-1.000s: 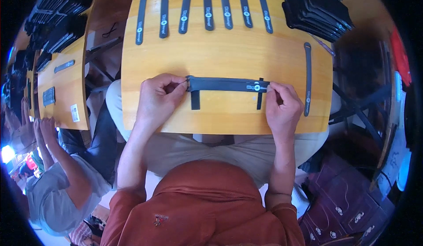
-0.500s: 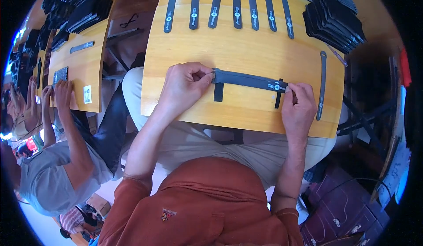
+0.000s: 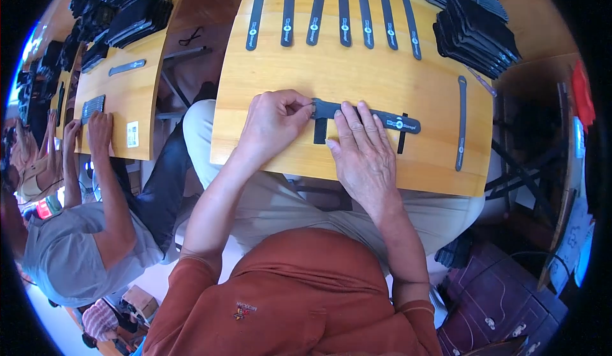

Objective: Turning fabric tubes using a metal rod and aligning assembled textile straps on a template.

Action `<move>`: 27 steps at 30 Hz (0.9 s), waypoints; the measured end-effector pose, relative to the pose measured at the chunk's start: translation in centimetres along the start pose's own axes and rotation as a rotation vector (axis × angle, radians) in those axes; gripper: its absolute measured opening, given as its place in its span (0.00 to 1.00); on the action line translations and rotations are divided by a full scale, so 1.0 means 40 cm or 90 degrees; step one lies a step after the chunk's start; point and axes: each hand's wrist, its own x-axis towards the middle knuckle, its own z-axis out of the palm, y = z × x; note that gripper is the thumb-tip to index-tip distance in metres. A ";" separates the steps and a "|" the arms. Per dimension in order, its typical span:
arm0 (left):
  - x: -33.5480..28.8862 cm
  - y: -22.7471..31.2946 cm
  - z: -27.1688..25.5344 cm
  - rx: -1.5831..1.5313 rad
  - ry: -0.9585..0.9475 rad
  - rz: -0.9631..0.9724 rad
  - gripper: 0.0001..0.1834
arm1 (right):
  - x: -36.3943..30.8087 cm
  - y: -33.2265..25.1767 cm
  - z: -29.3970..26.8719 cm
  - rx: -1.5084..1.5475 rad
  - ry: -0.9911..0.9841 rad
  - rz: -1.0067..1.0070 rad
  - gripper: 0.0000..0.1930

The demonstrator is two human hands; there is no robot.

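One dark grey strap (image 3: 329, 108) with a printed pale logo lies crosswise near the table's front edge. Its left end is pinched between the thumb and fingers of my left hand (image 3: 271, 126). My right hand (image 3: 366, 155) rests flat across the strap's middle, fingers stretched out and slightly apart, hiding part of it. Two short black strips, one on the left (image 3: 320, 133) and a thinner one on the right (image 3: 401, 140), show below the strap; how they join it is hidden. Beyond my hands, several similar straps (image 3: 345, 12) lie in a row.
Another strap (image 3: 461, 123) lies lengthwise at the right of the wooden table (image 3: 274, 69). Stacks of folded dark straps (image 3: 478, 36) stand at the far right, with a thin pen-like tool (image 3: 482, 82) beside them. To the left, a co-worker's hands (image 3: 100, 131) work at a neighbouring table (image 3: 131, 88).
My right hand has let go of the strap's right end and moved left, now lying flat on its middle. My left hand keeps its pinch. The whole view has shifted slightly.
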 end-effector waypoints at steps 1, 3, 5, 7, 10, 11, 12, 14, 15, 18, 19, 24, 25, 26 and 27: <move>-0.001 0.002 0.001 0.000 0.000 0.003 0.08 | -0.002 0.002 0.002 -0.004 0.003 -0.002 0.24; -0.009 0.005 0.004 0.013 0.024 0.011 0.07 | -0.006 0.004 0.005 -0.009 0.009 -0.003 0.24; -0.025 0.001 0.008 0.104 0.060 0.075 0.08 | -0.008 0.002 0.010 -0.016 0.011 -0.008 0.25; -0.047 0.010 0.018 0.192 0.095 0.140 0.10 | -0.011 0.003 0.012 -0.015 0.013 -0.004 0.25; -0.075 0.028 0.035 0.385 0.163 0.320 0.16 | -0.012 0.004 0.016 -0.004 0.013 0.006 0.25; -0.079 0.028 0.035 0.458 0.096 0.368 0.19 | -0.013 0.003 0.015 0.007 0.012 0.012 0.26; -0.082 0.026 0.034 0.531 0.028 0.416 0.23 | -0.014 0.002 0.014 0.005 0.013 0.008 0.26; -0.086 0.019 0.023 0.531 -0.012 0.406 0.24 | -0.016 0.001 0.016 0.012 0.017 0.008 0.26; -0.086 0.016 0.019 0.534 -0.049 0.389 0.26 | -0.018 0.006 0.015 0.023 0.020 0.002 0.26; -0.087 0.024 0.010 0.564 -0.070 0.388 0.28 | -0.043 0.050 -0.006 -0.003 0.017 0.013 0.26; -0.085 0.025 0.006 0.575 -0.078 0.389 0.29 | -0.059 0.079 -0.015 -0.040 0.018 0.021 0.27; -0.089 0.012 -0.003 0.581 -0.100 0.392 0.32 | -0.130 0.176 -0.090 -0.042 0.045 0.130 0.26; -0.086 0.010 -0.008 0.584 -0.105 0.387 0.32 | -0.133 0.180 -0.089 -0.050 0.048 0.135 0.26; -0.084 0.006 -0.011 0.576 -0.113 0.383 0.34 | -0.134 0.182 -0.084 -0.061 0.048 0.130 0.27; -0.084 0.004 -0.017 0.570 -0.113 0.394 0.34 | -0.136 0.182 -0.082 -0.073 0.049 0.125 0.27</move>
